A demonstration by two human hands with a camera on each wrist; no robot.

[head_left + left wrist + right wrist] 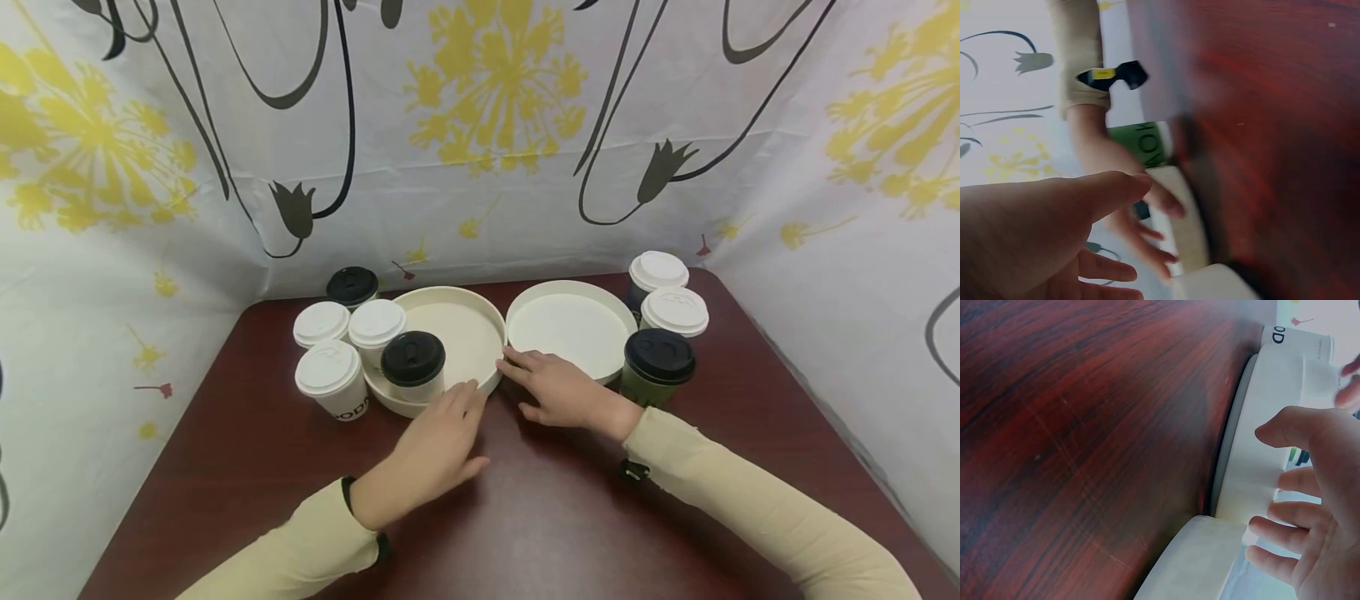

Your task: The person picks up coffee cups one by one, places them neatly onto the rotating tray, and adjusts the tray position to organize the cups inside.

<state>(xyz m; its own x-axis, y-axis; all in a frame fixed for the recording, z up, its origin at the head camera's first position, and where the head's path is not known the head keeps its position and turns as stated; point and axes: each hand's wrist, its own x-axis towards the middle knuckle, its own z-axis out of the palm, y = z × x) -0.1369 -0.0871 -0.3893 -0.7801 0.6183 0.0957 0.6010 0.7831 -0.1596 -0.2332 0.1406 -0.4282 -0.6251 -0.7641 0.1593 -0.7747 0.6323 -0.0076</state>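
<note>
Two round shallow trays stand side by side with their rims meeting: a cream left tray (pixel 474 337) and a whiter right tray (pixel 573 329). Inside the left one are a white-lidded paper cup (pixel 377 323) and a black-lidded paper cup (pixel 413 360). My left hand (pixel 429 446) is at the left tray's front rim beside the black-lidded cup, fingers extended; whether it touches is unclear. My right hand (pixel 558 390) reaches across the front of the right tray, fingertips near where the rims meet. In the right wrist view its fingers (pixel 1280 537) are spread and grip nothing.
Left of the trays stand two white-lidded cups (pixel 330 373) and, behind, a black-lidded cup (pixel 352 286). At the right tray's right side are two white-lidded cups (pixel 674 310) and a green cup (pixel 651 385) with a black lid. Patterned cloth (pixel 465 200) surrounds the dark red table (pixel 517 517).
</note>
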